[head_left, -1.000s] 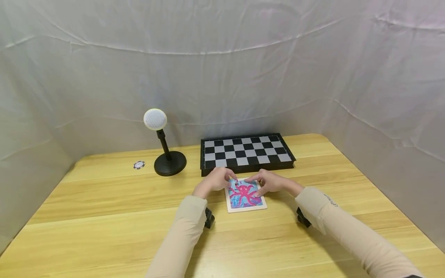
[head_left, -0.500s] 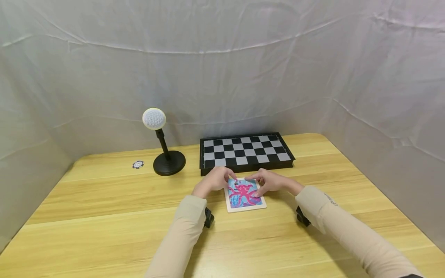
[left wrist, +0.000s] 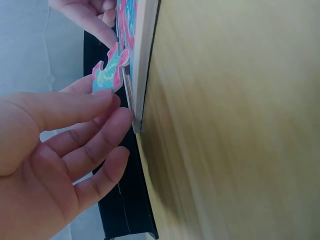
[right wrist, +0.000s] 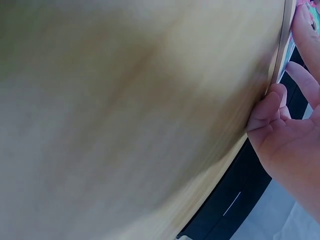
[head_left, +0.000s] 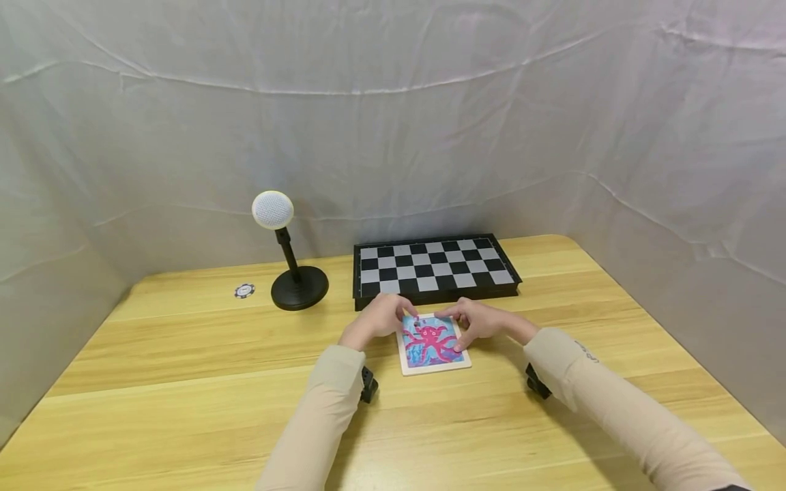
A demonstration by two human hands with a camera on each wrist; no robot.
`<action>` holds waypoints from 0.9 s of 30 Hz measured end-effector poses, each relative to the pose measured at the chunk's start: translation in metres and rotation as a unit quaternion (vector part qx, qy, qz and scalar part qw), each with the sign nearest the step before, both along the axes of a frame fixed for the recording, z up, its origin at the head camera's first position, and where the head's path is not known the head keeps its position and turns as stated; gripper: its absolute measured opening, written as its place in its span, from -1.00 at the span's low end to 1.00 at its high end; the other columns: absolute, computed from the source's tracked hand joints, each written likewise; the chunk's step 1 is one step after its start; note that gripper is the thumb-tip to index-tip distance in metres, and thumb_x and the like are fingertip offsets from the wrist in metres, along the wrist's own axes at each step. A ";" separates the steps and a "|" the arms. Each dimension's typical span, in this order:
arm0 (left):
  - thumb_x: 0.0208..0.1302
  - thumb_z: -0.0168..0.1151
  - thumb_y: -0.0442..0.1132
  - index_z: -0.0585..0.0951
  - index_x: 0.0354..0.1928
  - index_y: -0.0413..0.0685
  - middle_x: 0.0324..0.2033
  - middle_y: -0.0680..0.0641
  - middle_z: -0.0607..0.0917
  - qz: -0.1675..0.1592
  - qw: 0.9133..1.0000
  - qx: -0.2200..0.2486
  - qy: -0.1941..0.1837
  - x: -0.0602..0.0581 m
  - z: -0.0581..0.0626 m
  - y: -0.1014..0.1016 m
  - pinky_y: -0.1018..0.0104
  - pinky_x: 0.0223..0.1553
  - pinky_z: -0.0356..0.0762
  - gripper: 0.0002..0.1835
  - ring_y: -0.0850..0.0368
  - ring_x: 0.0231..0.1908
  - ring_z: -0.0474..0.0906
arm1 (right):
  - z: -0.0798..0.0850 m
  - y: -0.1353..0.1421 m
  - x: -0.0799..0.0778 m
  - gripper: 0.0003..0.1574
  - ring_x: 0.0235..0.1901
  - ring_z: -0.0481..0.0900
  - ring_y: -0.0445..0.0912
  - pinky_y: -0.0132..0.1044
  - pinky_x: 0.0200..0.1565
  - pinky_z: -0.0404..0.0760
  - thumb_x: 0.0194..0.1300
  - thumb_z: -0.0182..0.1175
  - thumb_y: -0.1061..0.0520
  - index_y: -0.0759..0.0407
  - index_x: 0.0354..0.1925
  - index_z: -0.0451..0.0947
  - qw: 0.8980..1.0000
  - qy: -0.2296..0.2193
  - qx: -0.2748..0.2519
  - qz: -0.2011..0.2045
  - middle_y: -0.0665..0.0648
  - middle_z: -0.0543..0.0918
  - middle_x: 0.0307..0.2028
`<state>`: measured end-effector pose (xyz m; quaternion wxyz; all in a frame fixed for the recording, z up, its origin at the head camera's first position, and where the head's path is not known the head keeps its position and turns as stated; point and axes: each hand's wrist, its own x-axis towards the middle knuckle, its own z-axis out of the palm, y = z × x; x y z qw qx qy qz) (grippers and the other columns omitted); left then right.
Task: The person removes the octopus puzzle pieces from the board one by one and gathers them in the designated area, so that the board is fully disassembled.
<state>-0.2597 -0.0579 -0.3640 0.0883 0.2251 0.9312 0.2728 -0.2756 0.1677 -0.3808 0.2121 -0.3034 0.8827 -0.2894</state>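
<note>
A square jigsaw puzzle with a pink octopus on blue lies flat in a pale frame on the table. My left hand is at its upper left corner. Between thumb and forefinger it pinches a blue and pink jigsaw piece, tilted up close beside the frame's edge in the left wrist view. My right hand rests on the puzzle's right part, thumb on the picture and forefinger at the top edge. Its other fingers are bent in beside the frame. A small dark spot shows near the picture's upper left.
Right behind the puzzle lies a black and white chessboard in a thick black case. A round-headed microphone on a black stand is farther left, with a poker chip beside it. Grey cloth hangs around the wooden table.
My right thumb has slid slightly toward the puzzle's right edge, and the right forefinger has shifted a little right. The left hand stays nearly still.
</note>
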 end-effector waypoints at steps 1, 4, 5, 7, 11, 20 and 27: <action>0.08 0.18 -0.48 0.66 -0.24 -0.11 -0.37 -0.05 0.59 0.002 1.000 0.003 0.004 0.000 0.000 0.000 0.33 -0.28 0.43 -0.78 0.11 -0.35 0.42 | 0.000 0.000 0.000 -0.17 -0.31 0.21 -0.02 -0.29 -0.32 0.26 -0.09 0.39 0.13 0.26 0.16 0.34 1.000 0.000 -0.001 0.000 0.15 0.27 -0.31; 0.11 0.13 -0.48 0.67 -0.26 -0.09 -0.37 -0.04 0.59 0.009 1.000 0.015 0.013 0.000 0.001 -0.002 0.32 -0.28 0.41 -0.78 0.11 -0.34 0.42 | -0.001 0.000 0.000 -0.18 -0.32 0.21 -0.01 -0.29 -0.33 0.26 -0.10 0.39 0.14 0.27 0.16 0.35 1.000 0.001 -0.005 0.001 0.16 0.26 -0.32; 0.11 0.12 -0.48 0.67 -0.27 -0.09 -0.37 -0.04 0.59 0.011 1.000 0.021 0.015 0.000 0.000 -0.003 0.32 -0.28 0.41 -0.78 0.12 -0.34 0.42 | -0.002 0.000 0.000 -0.18 -0.32 0.21 -0.02 -0.29 -0.33 0.26 -0.10 0.40 0.14 0.27 0.16 0.35 1.000 0.002 -0.006 0.002 0.16 0.25 -0.32; 0.12 0.10 -0.47 0.67 -0.28 -0.09 -0.39 -0.03 0.59 0.016 0.999 0.032 0.017 -0.001 -0.001 -0.004 0.33 -0.31 0.39 -0.78 0.13 -0.35 0.40 | -0.002 0.000 0.000 -0.18 -0.32 0.21 -0.02 -0.29 -0.33 0.26 -0.10 0.40 0.15 0.28 0.15 0.35 1.000 0.003 -0.008 0.003 0.16 0.25 -0.33; 0.11 0.10 -0.48 0.67 -0.28 -0.11 -0.39 -0.03 0.60 0.026 0.998 0.054 0.011 -0.004 -0.004 -0.007 0.38 -0.38 0.35 -0.77 0.15 -0.39 0.38 | -0.002 0.000 0.000 -0.19 -0.33 0.22 -0.02 -0.29 -0.33 0.27 -0.10 0.39 0.16 0.28 0.15 0.35 1.000 0.007 -0.008 0.002 0.16 0.26 -0.33; 0.07 0.11 -0.51 0.67 -0.30 -0.17 -0.38 -0.04 0.63 0.045 0.994 0.100 -0.007 -0.003 -0.002 -0.016 0.42 -0.44 0.40 -0.78 0.18 -0.44 0.46 | -0.001 -0.002 0.001 -0.19 -0.33 0.24 -0.04 -0.30 -0.33 0.29 -0.10 0.40 0.15 0.27 0.15 0.36 1.000 0.016 0.004 -0.004 0.15 0.28 -0.31; 0.06 0.06 -0.55 0.65 -0.26 -0.23 -0.47 -0.05 0.62 0.062 0.992 0.113 -0.013 -0.002 -0.002 -0.031 0.43 -0.52 0.38 -0.75 0.11 -0.52 0.48 | -0.002 -0.001 0.001 -0.19 -0.35 0.25 -0.04 -0.30 -0.32 0.30 -0.12 0.40 0.18 0.27 0.15 0.36 1.000 0.021 0.001 -0.006 0.17 0.29 -0.30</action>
